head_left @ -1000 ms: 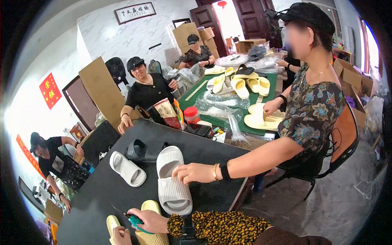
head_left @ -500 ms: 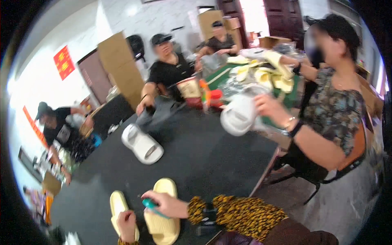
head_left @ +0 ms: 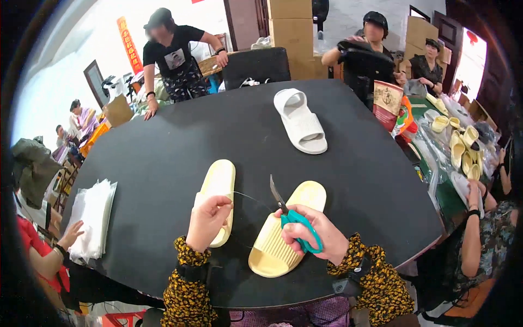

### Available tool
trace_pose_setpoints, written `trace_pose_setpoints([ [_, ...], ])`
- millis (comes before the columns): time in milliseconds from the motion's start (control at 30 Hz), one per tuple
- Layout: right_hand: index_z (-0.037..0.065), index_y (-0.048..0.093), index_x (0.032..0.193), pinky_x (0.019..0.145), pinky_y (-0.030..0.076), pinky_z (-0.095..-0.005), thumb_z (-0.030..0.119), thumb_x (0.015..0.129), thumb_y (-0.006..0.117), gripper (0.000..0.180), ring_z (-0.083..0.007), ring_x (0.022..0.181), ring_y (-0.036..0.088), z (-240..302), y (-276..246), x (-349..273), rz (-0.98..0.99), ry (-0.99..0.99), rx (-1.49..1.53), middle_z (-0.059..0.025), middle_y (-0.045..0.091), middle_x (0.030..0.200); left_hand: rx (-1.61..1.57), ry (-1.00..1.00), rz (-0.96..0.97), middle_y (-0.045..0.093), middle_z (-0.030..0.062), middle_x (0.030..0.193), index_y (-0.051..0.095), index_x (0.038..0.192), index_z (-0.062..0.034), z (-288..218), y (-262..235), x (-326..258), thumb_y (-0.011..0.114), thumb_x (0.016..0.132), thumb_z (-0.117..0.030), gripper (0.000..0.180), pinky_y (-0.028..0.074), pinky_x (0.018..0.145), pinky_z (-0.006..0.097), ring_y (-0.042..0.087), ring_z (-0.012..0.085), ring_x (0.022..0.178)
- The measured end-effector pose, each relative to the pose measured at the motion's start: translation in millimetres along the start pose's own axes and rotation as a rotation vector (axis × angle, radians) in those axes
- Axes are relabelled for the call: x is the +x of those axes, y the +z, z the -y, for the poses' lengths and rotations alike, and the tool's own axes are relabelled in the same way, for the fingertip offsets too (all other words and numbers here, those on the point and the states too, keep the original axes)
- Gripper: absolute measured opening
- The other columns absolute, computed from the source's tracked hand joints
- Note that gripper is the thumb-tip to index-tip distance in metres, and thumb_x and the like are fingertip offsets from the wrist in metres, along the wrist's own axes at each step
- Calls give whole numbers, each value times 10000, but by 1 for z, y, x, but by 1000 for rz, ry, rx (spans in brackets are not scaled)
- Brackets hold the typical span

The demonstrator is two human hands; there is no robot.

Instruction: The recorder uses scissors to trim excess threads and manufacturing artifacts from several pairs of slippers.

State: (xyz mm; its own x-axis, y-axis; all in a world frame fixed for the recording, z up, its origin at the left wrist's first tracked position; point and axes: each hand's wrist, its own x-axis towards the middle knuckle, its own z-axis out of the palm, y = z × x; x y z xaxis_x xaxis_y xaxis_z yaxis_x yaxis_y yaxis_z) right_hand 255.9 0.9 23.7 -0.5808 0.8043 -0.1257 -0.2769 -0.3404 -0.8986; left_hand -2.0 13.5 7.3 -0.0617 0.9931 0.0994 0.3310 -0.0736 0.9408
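My left hand [head_left: 210, 219] is closed in a pinch on one end of a thin pale thread [head_left: 248, 196], over the left pale yellow slipper [head_left: 219, 175]. That thread curves across toward the scissors [head_left: 297, 222] with teal handles, which my right hand [head_left: 321, 234] grips. Their dark blades point away from me, above the table. Beneath my right hand lies the second yellow slipper [head_left: 272, 253], slanted, its ribbed strap partly covered by the hand. Farther off, a light grey slipper [head_left: 301, 121] rests alone on the black table [head_left: 163, 163].
A stack of clear plastic bags [head_left: 97, 218] lies at the table's left edge, near a co-worker's hand [head_left: 71, 235]. Another person [head_left: 177, 60] leans on the far left edge. On the right, a green table [head_left: 455, 210] bears several yellow slippers and plastic wrapping.
My view has swung, bringing the bag stack into sight. The scissors' blades now show, and a thread stretches from my left hand. The co-worker on the right has drawn a grey slipper away.
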Motion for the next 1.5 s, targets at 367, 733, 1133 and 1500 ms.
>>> trace_pose_setpoints([
  [367,25,414,1178,456,477,-252,159,921,526,311,-108,556,537,-24,22,-1,241,221,200,-42,534,727,727,534,-269,591,85,1165,550,1166,-79,24,-3,5,642,733,-65,443,341,973,427,493,314,1108],
  [733,50,389,1205,642,523,-326,210,904,479,352,-201,670,609,-27,24,1,249,347,200,-80,566,884,788,491,-173,556,40,787,655,987,-156,17,3,-3,663,751,-149,236,356,853,389,518,259,866],
  [1133,48,393,1199,641,534,-353,223,913,482,346,-211,672,608,-26,22,6,234,348,241,-92,575,886,675,547,-131,557,38,697,643,795,-120,9,2,-3,630,770,-102,33,370,832,366,558,239,792],
  [1500,31,434,1129,373,444,-238,194,911,510,283,-104,492,526,-33,20,9,171,191,209,-36,544,699,625,566,-124,560,39,703,623,794,-107,3,3,-4,612,776,-70,42,368,828,355,556,239,782],
])
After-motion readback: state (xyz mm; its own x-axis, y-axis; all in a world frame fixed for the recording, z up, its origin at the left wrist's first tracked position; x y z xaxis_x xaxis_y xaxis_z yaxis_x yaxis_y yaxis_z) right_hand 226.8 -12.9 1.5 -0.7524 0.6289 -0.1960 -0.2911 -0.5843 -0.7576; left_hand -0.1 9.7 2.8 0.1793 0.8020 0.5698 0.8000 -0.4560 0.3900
